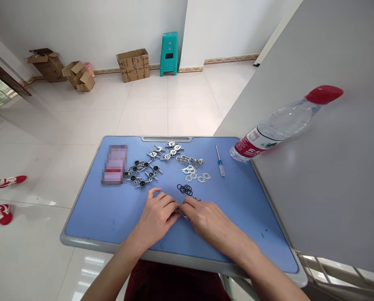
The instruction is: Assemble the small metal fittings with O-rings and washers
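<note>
Near the front of the blue table (137, 228), my left hand (158, 213) and my right hand (206, 215) meet with fingertips closed around a small silvery metal part (183, 215). Fingers cover most of that part, so its exact kind is hidden. Just beyond the hands lie several black rubber rings (185, 190) in a loose heap. Flat metal gaskets with holes (193, 173) spread behind the rings, below a row of overlapping metal plates (190, 160). To the left are several metal fittings with black round centres (143, 171); similar silver fittings (170, 149) sit farther back.
A screwdriver (220, 163) with a clear-blue handle lies right of the gaskets. A tall red-capped bottle (268, 129) stands at the table's back right beside a grey panel (331, 167). A phone (115, 163) rests at left. Another person's red shoes (3, 213) show on the floor.
</note>
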Motion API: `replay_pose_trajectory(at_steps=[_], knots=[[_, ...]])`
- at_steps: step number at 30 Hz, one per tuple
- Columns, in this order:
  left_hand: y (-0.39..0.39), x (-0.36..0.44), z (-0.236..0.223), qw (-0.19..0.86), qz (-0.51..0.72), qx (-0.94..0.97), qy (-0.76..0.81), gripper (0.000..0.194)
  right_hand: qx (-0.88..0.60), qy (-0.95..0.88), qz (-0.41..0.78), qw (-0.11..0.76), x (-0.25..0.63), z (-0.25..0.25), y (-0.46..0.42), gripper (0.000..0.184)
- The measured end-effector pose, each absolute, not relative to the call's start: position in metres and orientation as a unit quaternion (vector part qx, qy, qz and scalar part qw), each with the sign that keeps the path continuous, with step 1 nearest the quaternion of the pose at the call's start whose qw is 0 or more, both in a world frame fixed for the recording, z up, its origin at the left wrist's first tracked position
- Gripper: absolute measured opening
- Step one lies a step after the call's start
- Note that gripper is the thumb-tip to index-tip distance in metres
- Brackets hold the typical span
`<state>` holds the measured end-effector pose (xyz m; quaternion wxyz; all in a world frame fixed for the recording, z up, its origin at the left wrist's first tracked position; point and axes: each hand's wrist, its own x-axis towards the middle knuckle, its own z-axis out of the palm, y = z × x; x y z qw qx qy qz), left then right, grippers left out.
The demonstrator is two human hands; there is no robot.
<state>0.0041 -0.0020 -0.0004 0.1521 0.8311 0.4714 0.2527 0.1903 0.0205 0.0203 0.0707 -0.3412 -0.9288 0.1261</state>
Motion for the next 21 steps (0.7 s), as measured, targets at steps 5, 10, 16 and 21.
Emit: replay_pose_trajectory(at_steps=[5,10,16,21], knots=[[-0.002,0.004,0.001,0.150,0.251,0.833,0.469,0.006,-0.394,-0.871,0.256,0.146,0.197,0.039,0.028,0.017],[-0.001,0.003,0.002,0.143,0.258,0.834,0.466,0.008,-0.455,-0.762,0.388,0.249,0.202,0.055,0.034,0.027],[-0.001,0.004,0.004,0.137,0.255,0.836,0.466,0.009,-0.466,-0.703,0.453,0.289,0.197,0.048,0.036,0.041],[-0.001,0.003,0.003,0.137,0.258,0.836,0.464,0.009,-0.432,-0.714,0.449,0.319,0.194,0.045,0.036,0.038]])
